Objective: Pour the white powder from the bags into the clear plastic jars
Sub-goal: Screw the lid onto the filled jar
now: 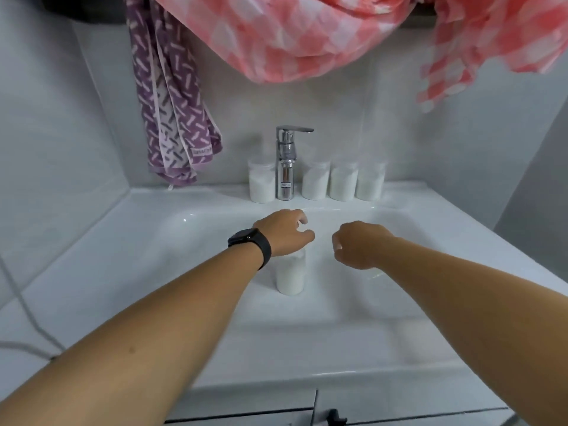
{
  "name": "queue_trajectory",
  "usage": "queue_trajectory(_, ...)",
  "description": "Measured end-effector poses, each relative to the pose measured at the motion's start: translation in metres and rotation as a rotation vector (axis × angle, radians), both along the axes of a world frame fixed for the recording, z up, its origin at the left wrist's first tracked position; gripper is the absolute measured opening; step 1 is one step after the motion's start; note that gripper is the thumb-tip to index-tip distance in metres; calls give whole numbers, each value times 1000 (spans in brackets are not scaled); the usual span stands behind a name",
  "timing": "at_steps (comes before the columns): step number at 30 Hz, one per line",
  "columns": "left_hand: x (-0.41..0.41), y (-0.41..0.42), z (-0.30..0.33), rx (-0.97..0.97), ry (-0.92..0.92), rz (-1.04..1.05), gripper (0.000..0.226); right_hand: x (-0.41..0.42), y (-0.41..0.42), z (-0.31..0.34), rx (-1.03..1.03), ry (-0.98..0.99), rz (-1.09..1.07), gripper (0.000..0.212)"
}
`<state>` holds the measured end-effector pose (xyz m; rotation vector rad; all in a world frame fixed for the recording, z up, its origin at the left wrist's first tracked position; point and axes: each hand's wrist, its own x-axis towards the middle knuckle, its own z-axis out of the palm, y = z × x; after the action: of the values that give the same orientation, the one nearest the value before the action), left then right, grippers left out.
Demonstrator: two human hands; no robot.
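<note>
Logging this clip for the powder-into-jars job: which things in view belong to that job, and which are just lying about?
Part of the job:
- jar in the basin, powder inside, under the left hand
- four filled jars on the ledge
- right hand, holding nothing that shows

Just there:
- tap
- purple towel
- pink cloth
- sink

No bag shows.

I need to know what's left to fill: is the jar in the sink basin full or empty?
Mostly full: white powder fills the jar to near its top, under the left hand. Whether it is lidded, cannot tell.

Five jars (pixel 290 273), two hands (pixel 281 232).
</note>
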<state>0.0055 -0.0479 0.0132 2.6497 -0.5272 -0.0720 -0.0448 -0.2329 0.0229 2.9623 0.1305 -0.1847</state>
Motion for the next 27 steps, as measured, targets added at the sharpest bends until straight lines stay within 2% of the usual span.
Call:
queue_trajectory(2,6,-1,-17,-102,58,-28,46,21,-5,-13,107,-82,-14,28)
queue_trajectory(4,14,1,-28,-121,160,-97,52,34,-10,-33,304,-126,-20,29)
queue_trajectory(6,18,7,-28,-134,174,-129,53,44,-15,-39,489,-163,-9,34)
queue_trajectory(8,20,12,-28,-178,230,-121,51,51,-22,-27,631,-395,-10,32)
queue_trajectory(10,20,12,-30,-191,298,-131,54,50,-36,-15,630,-684,-55,32)
queue_trajectory(12,21,12,-32,-170,328,-137,63,48,-56,-9,589,-830,-204,39)
queue_trajectory(13,22,13,-32,-160,359,-137,69,47,-65,-9,565,-822,-316,43)
queue_trajectory(15,22,18,-35,-131,430,-152,82,46,-76,-10,513,-686,-511,52)
queue_trajectory(18,21,25,-41,-139,474,-160,93,45,-77,-17,435,-461,-597,57)
queue_trajectory(21,22,36,-51,-290,510,-66,84,47,-74,-17,387,-393,-600,49)
queue_trajectory(23,25,42,-58,-292,546,-74,80,47,-74,-15,406,-427,-628,46)
queue_trajectory(27,25,41,-59,-277,533,-125,55,47,-75,-15,428,-433,-671,43)
